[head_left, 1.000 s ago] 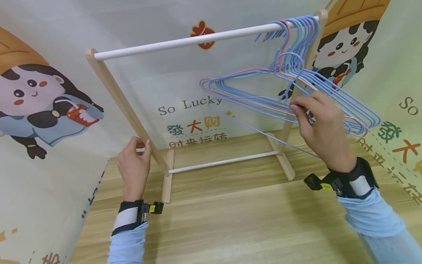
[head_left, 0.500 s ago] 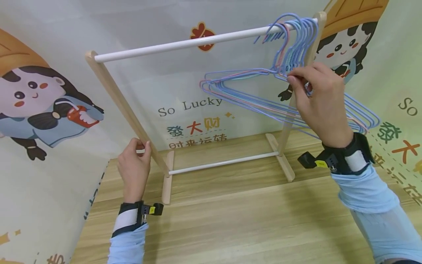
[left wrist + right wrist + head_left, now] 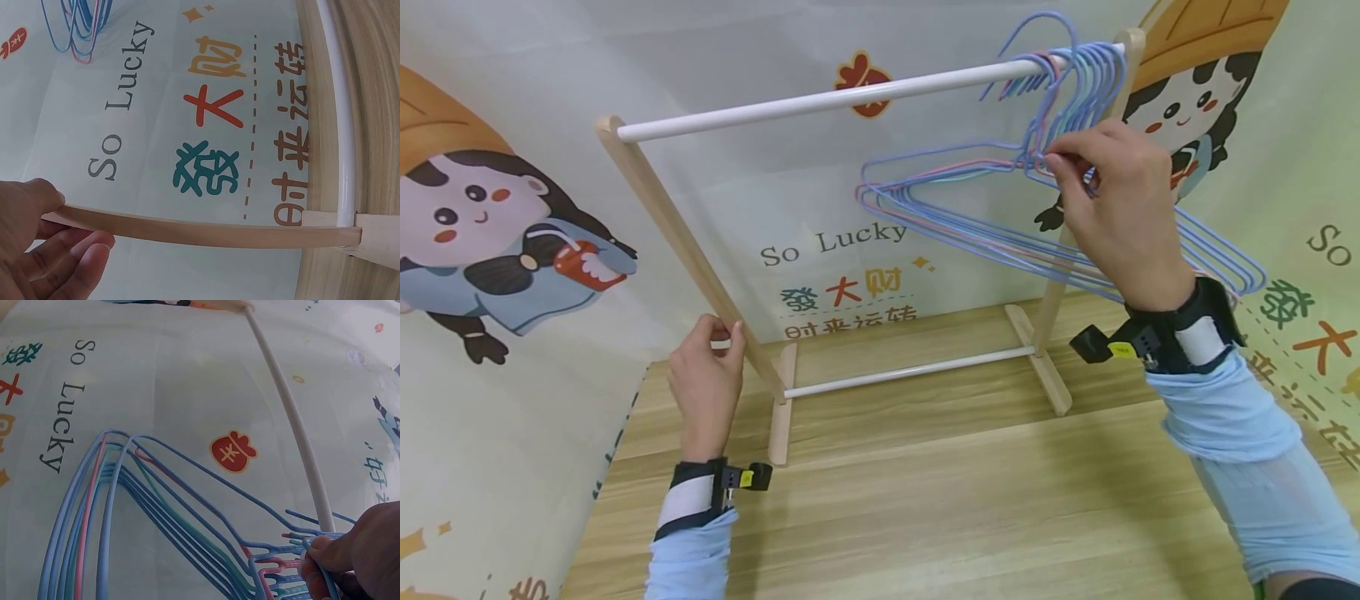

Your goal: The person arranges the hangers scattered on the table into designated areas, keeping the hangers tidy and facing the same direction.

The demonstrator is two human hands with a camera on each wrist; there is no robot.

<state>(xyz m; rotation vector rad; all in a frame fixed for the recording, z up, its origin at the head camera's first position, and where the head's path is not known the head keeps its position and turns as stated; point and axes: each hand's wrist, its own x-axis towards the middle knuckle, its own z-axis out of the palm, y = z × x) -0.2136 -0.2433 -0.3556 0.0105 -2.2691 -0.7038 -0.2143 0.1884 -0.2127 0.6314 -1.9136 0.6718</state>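
Observation:
My right hand (image 3: 1123,200) pinches a blue wire hanger (image 3: 951,147) near the base of its neck. The hanger's hook (image 3: 1037,14) stands above the white top rail (image 3: 827,97), in front of the bunched hooks. Several blue, pink and green hangers (image 3: 153,481) hang packed together at the rail's right end. In the right wrist view, thumb and fingers close on the blue wire beside them. My left hand (image 3: 703,375) holds the left wooden upright (image 3: 187,228) of the rack between thumb and fingers, low on the post.
The rack's feet (image 3: 780,433) stand on a wood-grain tabletop (image 3: 925,500), joined by a lower white bar (image 3: 910,367). Behind and to both sides hangs a pale printed backdrop (image 3: 760,192) with cartoon figures and lettering.
My right hand has risen with the blue hanger. Its hook has gone from below the rail to above it. The left hand stays on the upright.

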